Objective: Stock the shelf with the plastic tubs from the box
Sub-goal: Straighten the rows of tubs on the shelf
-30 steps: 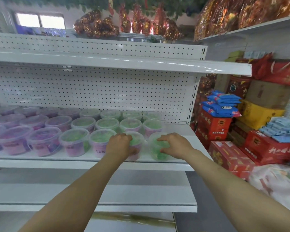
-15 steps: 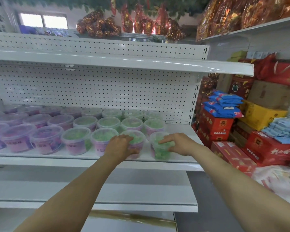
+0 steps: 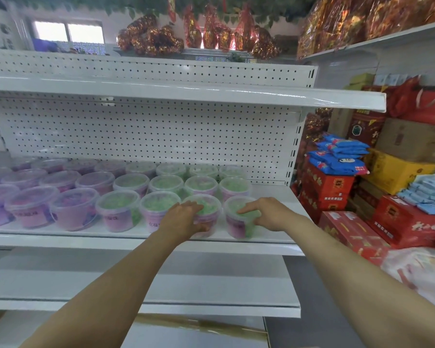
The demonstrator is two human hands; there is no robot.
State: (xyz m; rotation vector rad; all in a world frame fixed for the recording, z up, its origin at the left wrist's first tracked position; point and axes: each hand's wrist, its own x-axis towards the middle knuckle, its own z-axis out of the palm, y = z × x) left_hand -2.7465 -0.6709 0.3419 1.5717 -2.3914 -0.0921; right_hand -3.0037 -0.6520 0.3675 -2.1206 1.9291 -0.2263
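Several clear plastic tubs stand in rows on the white shelf [image 3: 274, 238], purple ones at the left and green ones at the right. My left hand [image 3: 183, 218] grips a green tub [image 3: 209, 209] in the front row, fingers over its lid and thumb on its side. My right hand [image 3: 266, 213] rests on the lid of the rightmost front tub [image 3: 236, 224], fingers stretched flat across it. A cardboard box [image 3: 201, 327] shows at the bottom edge, under the lower shelf.
A pegboard back panel [image 3: 148, 134] closes the shelf bay, with another shelf [image 3: 186, 92] overhead. A lower shelf [image 3: 211, 292] juts out below. Red cartons [image 3: 349, 232], blue packets [image 3: 342, 156] and a yellow box [image 3: 397, 172] are stacked at the right.
Both hands stay on the two front right tubs. The right hand's fingers have flattened over its tub's lid. The view has shifted slightly left.
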